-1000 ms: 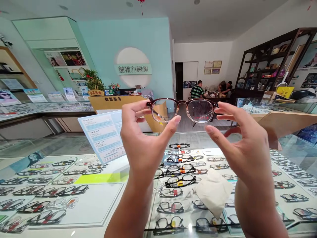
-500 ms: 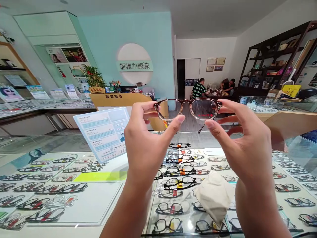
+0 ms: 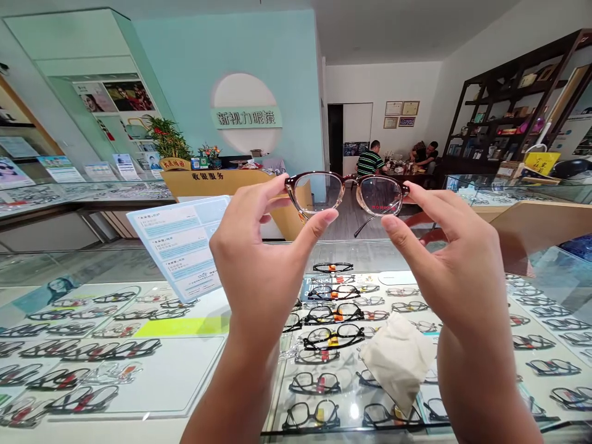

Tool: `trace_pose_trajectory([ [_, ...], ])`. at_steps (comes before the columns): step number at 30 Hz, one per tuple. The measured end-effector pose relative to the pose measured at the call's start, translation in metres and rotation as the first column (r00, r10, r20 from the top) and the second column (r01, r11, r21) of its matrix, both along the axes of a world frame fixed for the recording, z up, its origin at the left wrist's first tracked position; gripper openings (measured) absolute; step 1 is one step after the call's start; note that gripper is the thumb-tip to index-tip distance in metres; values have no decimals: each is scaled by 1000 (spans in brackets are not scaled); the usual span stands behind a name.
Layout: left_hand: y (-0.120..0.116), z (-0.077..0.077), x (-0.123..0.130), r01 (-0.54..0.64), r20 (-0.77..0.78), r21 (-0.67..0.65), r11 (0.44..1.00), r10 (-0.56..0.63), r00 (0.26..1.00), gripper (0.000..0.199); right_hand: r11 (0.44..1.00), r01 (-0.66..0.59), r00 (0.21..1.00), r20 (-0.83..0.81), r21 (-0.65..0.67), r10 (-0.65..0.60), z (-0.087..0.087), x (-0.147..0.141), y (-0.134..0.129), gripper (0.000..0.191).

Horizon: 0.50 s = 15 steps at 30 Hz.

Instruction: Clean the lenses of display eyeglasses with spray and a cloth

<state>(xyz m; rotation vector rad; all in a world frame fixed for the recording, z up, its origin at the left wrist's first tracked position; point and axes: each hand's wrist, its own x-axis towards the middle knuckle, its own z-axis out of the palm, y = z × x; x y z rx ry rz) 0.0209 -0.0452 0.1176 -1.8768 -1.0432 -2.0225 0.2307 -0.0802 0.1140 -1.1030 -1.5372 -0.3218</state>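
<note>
A pair of glasses (image 3: 350, 180) with a dark brown upper rim and clear lower rims is held up in the middle of the view, its temples pointing away. My left hand (image 3: 263, 253) pinches its left corner between thumb and fingers. At the right corner, the thumb and fingers of my right hand (image 3: 456, 265) are closed on the frame. Red lettering shows on the right lens. Below the hands, a crumpled beige cloth (image 3: 398, 361) lies on the glass counter (image 3: 272, 425).
Rows of glasses (image 3: 333, 336) fill the display case. A blue and white leaflet (image 3: 182, 246) stands on the left. Behind are a yellow reception desk (image 3: 217, 185), a dark shelf unit (image 3: 504, 105) and people at a table, one in a striped shirt (image 3: 370, 163).
The glasses have turned slightly and moved a little up and to the left. Both hands have shifted with them, still holding. The camera view has shifted slightly.
</note>
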Motion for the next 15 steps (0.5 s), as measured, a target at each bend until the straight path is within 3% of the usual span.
trace_pose_trajectory([
  [15,1,-1,3,-1,-5,-68,998,1,1000,45,995,79,997,6,53,-79,0,-2,-6,42],
])
